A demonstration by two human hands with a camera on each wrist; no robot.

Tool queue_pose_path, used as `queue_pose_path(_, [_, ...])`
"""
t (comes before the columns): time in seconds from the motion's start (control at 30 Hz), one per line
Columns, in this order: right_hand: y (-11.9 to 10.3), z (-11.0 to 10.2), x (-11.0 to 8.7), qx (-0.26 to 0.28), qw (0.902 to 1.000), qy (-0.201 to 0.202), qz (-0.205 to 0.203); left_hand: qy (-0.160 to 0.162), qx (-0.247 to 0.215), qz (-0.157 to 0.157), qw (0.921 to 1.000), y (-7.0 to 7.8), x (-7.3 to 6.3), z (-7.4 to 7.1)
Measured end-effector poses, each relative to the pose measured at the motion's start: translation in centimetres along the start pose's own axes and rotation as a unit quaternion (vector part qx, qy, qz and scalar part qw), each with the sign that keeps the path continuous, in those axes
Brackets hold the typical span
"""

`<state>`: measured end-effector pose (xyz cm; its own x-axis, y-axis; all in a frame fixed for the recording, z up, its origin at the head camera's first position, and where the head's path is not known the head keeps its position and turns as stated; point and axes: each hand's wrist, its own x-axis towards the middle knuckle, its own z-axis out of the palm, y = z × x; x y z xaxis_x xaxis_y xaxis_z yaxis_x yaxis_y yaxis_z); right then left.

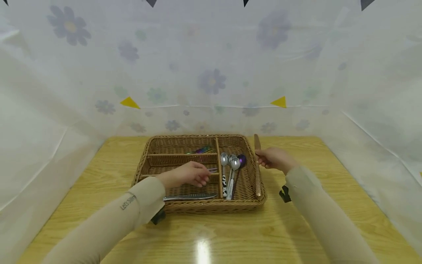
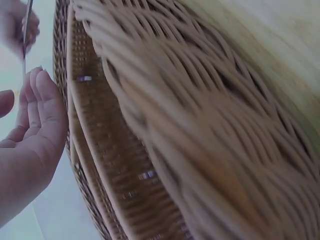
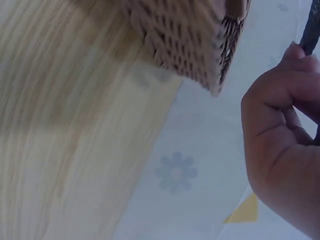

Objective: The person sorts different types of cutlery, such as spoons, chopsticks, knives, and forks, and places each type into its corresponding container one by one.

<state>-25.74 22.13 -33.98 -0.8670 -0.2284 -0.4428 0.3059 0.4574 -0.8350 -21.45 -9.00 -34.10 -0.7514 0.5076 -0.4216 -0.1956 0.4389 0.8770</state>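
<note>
A copper-coloured knife (image 1: pixel 258 179) stands out lengthwise above the right rim of the wicker cutlery basket (image 1: pixel 211 210), its blade end pointing away. My right hand (image 1: pixel 276 159) pinches it near the middle; in the right wrist view, a dark piece of it shows above the fingertips. Over the basket's left compartments hovers my left hand (image 1: pixel 189 174), fingers loosely extended and holding nothing. Below that hand, a silver knife (image 1: pixel 194 197) lies in the front compartment. Several spoons, among them a silver spoon (image 1: pixel 235 164) and a purple spoon (image 1: pixel 242 160), lie in the right compartment.
A rainbow-coloured fork (image 1: pixel 202 150) lies in the back left compartment. Wicker dividers (image 1: pixel 219 161) split the basket. It stands on a wooden table (image 1: pixel 211 234), with a flowered white curtain (image 1: pixel 211 55) behind and at both sides.
</note>
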Motion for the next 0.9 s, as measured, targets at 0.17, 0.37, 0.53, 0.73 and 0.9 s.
queue_pose_path(0.17, [-1.3,1.9,0.8,0.011,0.9999,0.008,0.0,-0.02,-0.016,0.01,0.9996,0.6,1.2,1.7])
queue_pose_path(0.37, [-2.7,4.2,1.3,0.018,0.9998,-0.011,0.006,-0.039,-0.029,0.018,0.9987,1.1,2.5,4.0])
queue_pose_path(0.53, [-3.3,5.3,1.4,0.015,0.9998,-0.015,0.003,-0.052,-0.036,0.019,0.9978,1.3,3.0,4.9])
queue_pose_path(0.73, [-3.7,5.9,1.4,0.031,0.9995,-0.003,0.011,-0.038,-0.047,0.02,0.998,1.8,2.9,5.5])
queue_pose_path(0.9, [-3.7,6.1,1.5,0.041,0.9991,-0.007,0.01,-0.021,-0.068,0.005,0.9975,1.7,3.0,5.8])
